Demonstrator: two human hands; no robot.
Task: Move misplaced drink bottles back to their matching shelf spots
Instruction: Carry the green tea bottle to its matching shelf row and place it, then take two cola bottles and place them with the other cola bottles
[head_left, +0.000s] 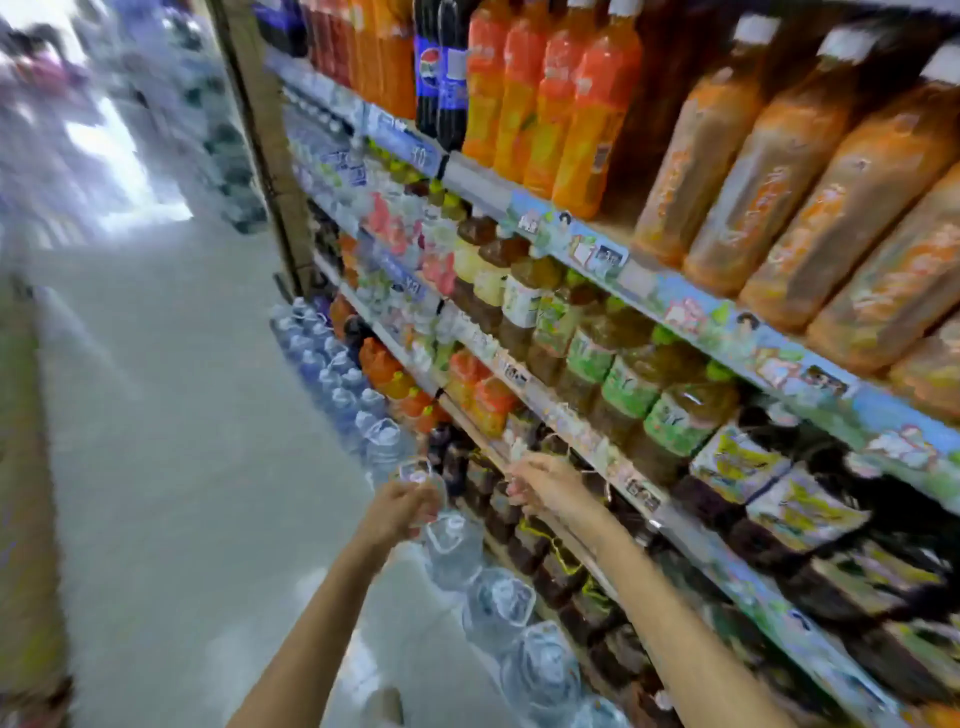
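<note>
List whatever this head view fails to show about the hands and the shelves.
- Left hand: motion blur hides whether it grips the clear plastic water jug handle.
- Right hand: blurred; what its fingers pinch is unreadable.
- Price tags on the blue shelf edge strip: too smeared to read.
- Tall brown-orange drink bottles: tops cut by the frame edge.

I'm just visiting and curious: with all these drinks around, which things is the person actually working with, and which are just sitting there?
In use:
left hand at a clear water jug's handle
right hand reaching to the low shelf edge

Just there:
orange drink bottles
cola bottles
green-label tea bottles
floor
</note>
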